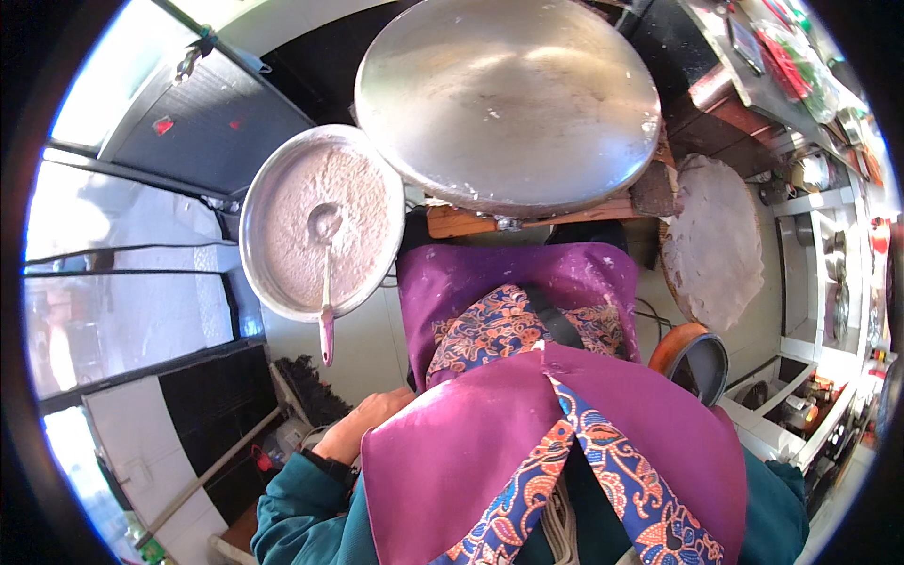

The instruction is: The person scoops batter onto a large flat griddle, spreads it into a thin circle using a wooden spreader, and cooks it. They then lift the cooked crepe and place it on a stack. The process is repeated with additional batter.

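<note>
At the lower left, my left hand (367, 421) rests against my side at the edge of the purple apron (452, 417); its fingers are partly hidden, so its hold cannot be told. My right hand is out of view, with only the teal sleeve showing at the right. Before me stands a large round metal griddle (508, 106) with a few pale specks on it. Left of it is a metal basin (248, 233) of pale, thick batter or flour mix (296, 198). A ladle (326, 332) dips into the mix, its pink handle leaning over the near rim.
A stack of thin pale flatbreads (713, 240) sits to the right of the griddle. Nearer me is an orange-sided round pan or bowl (696, 364). White shelving (798, 346) holds jars and pots at the far right. A long-handled broom (307, 388) lies at the lower left.
</note>
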`<state>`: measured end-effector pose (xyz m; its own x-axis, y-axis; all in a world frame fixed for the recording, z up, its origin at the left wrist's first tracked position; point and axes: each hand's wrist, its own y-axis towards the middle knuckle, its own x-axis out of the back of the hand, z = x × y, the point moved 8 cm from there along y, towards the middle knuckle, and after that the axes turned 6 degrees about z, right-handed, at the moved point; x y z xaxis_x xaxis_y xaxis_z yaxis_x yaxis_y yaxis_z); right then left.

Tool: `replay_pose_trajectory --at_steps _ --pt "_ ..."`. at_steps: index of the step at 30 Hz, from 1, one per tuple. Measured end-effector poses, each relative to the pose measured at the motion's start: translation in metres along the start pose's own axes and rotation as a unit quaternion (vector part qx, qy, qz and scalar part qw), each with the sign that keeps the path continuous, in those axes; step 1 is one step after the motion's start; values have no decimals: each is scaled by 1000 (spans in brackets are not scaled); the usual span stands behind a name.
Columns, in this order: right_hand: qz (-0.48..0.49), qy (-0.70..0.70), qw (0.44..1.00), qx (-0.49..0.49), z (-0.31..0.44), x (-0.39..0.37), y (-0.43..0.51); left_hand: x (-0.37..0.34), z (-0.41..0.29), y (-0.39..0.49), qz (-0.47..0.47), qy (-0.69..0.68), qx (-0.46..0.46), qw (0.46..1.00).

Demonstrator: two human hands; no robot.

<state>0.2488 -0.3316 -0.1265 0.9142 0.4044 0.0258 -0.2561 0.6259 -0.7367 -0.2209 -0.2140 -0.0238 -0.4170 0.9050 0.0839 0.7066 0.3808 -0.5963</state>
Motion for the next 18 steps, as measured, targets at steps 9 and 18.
replay_pose_trajectory --at_steps 9,18 --pt "45 69 997 2 0 -8 -11 -20 45 4 25 61 70 995" --pt "118 150 981 25 15 -22 2 -18 70 2 34 44 108 993"
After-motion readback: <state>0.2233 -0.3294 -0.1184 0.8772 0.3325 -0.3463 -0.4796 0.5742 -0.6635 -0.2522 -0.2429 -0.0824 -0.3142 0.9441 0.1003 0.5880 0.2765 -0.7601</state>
